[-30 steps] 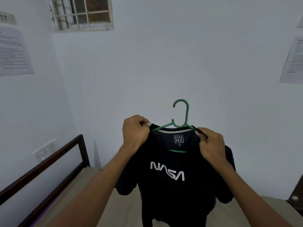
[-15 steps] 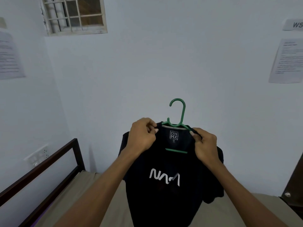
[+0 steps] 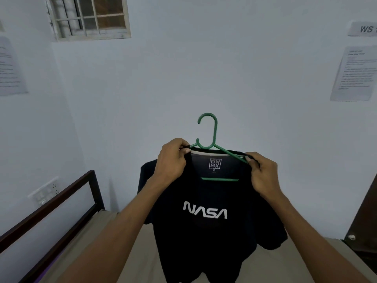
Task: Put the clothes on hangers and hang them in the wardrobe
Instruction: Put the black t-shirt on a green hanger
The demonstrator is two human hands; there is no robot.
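Room: pale blue walls are seen, a barred window [image 3: 89, 17] at upper left, a bed frame [image 3: 51, 209] at lower left.
Shirt: a black NASA T-shirt [image 3: 206, 213] is held up at centre frame over the bed, a green hanger [image 3: 214, 137] inside its neck (hook upright).
Axis: the hanger's shoulders run left to right, tilted down to the right.
Left hand [image 3: 171, 160]: fingers are pinched on the collar at the hanger's left shoulder.
Right hand [image 3: 263, 172]: fingers are pinched on cloth at the right shoulder, equally near.
Wardrobe: not in view.
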